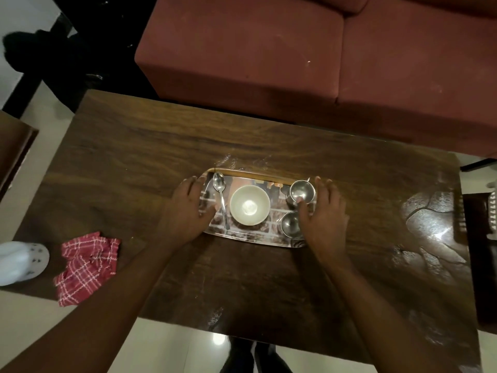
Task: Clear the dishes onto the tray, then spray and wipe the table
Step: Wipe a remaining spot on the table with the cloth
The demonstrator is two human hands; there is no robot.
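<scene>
A shiny steel tray [252, 238] lies in the middle of the dark wooden table [242, 286]. On it are a steel spoon [220, 195] at the left, a cream bowl [250, 208] in the centre and two steel cups [301, 191] [290, 223] at the right. My left hand [185, 211] rests at the tray's left end, thumb over the rim. My right hand [325, 211] rests at the right end, its thumb by the cups. The fingers of both hands lie fairly straight along the tray's ends. A red checked cloth [86, 267] lies crumpled near the table's left corner.
A blurred white object [21, 262] sits at the table's left corner beside the cloth. A maroon sofa [295, 49] runs along the table's far side. A dark piece of furniture [481, 238] stands at the right edge. Pale floor tiles [188, 351] show below.
</scene>
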